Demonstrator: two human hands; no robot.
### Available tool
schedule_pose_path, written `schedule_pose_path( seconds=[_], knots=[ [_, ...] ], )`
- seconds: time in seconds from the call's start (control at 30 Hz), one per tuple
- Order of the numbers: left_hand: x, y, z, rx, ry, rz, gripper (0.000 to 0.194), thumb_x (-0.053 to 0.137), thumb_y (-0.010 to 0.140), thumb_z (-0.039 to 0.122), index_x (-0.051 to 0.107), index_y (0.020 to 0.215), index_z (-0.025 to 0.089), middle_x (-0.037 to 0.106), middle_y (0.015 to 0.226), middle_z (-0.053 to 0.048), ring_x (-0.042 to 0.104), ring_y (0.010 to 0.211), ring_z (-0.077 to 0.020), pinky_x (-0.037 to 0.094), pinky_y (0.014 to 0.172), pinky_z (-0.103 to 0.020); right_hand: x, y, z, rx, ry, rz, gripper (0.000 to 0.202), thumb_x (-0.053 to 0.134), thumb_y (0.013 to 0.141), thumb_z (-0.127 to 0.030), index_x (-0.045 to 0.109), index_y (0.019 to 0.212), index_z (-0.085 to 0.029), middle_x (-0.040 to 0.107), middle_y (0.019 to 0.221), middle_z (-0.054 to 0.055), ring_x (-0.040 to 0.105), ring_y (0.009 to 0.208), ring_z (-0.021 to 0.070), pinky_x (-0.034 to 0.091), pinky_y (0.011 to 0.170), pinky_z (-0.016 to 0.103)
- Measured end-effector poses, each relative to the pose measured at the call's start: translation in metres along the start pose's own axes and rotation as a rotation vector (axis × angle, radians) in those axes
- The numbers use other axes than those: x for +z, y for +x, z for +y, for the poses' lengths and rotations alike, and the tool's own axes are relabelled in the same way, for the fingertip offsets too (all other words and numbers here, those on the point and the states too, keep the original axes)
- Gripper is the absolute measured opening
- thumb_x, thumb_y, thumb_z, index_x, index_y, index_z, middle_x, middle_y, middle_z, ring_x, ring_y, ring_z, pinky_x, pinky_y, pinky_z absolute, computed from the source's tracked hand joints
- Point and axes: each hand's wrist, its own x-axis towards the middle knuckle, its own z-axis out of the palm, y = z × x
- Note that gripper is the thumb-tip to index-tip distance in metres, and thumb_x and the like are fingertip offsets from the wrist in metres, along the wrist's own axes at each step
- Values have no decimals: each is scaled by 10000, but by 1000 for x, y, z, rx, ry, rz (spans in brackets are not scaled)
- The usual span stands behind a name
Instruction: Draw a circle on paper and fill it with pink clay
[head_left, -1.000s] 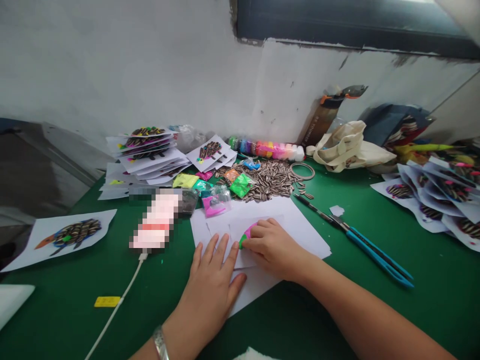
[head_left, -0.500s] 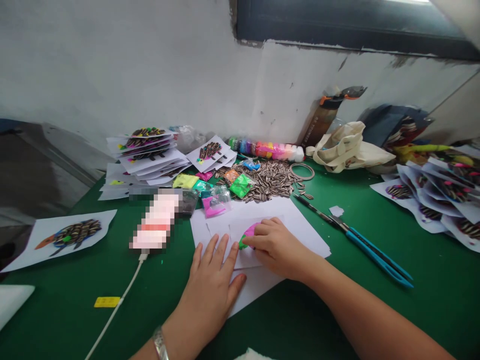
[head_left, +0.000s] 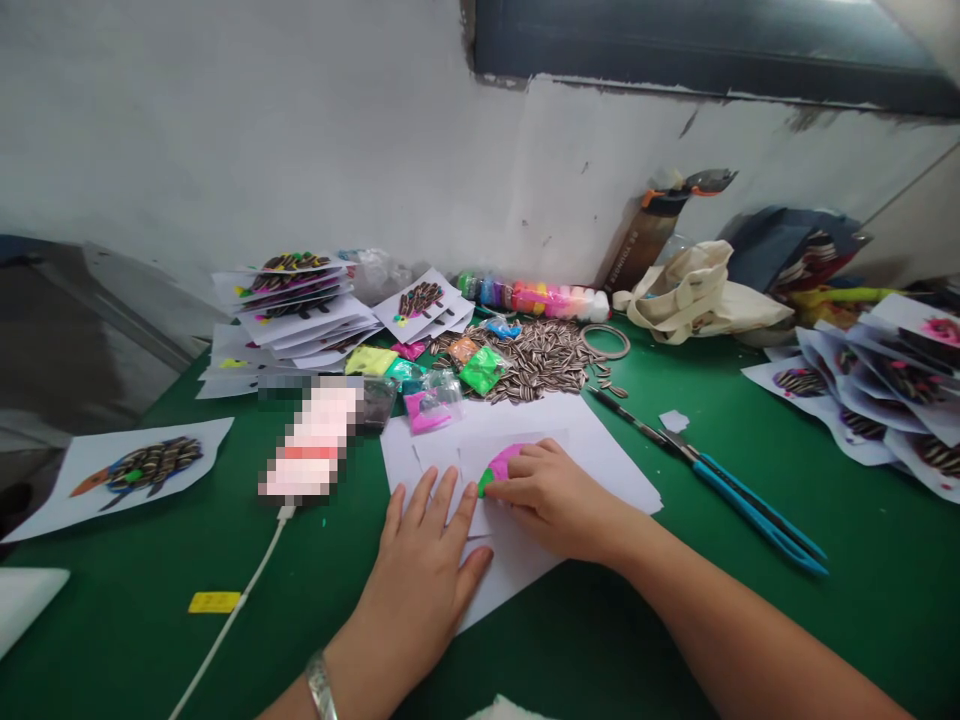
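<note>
My left hand [head_left: 427, 550] lies flat with fingers spread on white paper [head_left: 615, 460], its index fingertip beside a small patch of green clay [head_left: 486, 482]. Pink clay [head_left: 507, 460] joins the green on a smaller sheet, partly covered by my right hand [head_left: 551, 500]. The right hand's fingers are curled together, and the index fingertip presses at the edge of the green clay. Whether anything is pinched beneath those fingers is hidden. Just past the paper lie packets of clay, among them a pink one [head_left: 431, 405] and a green one [head_left: 482, 370].
Sunflower seeds [head_left: 551, 355] are heaped behind the paper, near a tape ring [head_left: 605, 342]. Blue-handled tweezers [head_left: 757, 515] and a pen [head_left: 622, 412] lie to the right. Stacked seed pictures stand left [head_left: 300, 325] and right [head_left: 862, 380]. A white cable [head_left: 247, 590] crosses the left side.
My right fingertips have shifted slightly and press lower on the green clay, showing a bit more of the pink. My left hand stays in place.
</note>
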Motion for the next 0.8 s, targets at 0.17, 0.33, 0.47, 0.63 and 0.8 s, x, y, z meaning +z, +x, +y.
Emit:
schedule_pose_path(
  seconds=[0.17,0.33,0.47,0.63,0.8],
  knots=[
    [-1,0,0,-13,1,-13,518,524,905,378,464,1391,210,471,1442,-125,391,1331,-353,340,1038,-586,7,0,6,-9,83,115,232,492,884,-109,686,972,-201,617,792,37,523,793,168,330,759,311],
    [-1,0,0,-10,5,-24,520,518,907,385,462,1393,209,459,1451,-127,383,1338,-354,340,1039,-589,18,2,13,-25,149,223,191,493,924,-132,668,988,-178,650,872,66,547,842,177,387,770,296],
    [-1,0,0,-9,6,-32,517,519,909,381,466,1391,202,464,1447,-130,388,1334,-356,341,1038,-593,22,5,11,-52,120,209,191,494,921,-115,676,921,-171,654,841,59,546,813,168,384,759,293],
    [-1,1,1,-16,2,-30,523,536,899,357,464,1391,196,470,1443,-127,388,1335,-355,332,1045,-591,25,10,7,-75,86,224,196,512,913,-119,692,934,-191,663,858,55,524,814,170,367,770,308],
    [0,0,1,-16,1,-21,528,536,895,375,465,1388,198,476,1438,-124,395,1328,-354,325,1046,-586,25,12,5,-51,69,218,196,509,924,-140,696,917,-199,654,858,57,497,805,171,355,753,310]
  ],
)
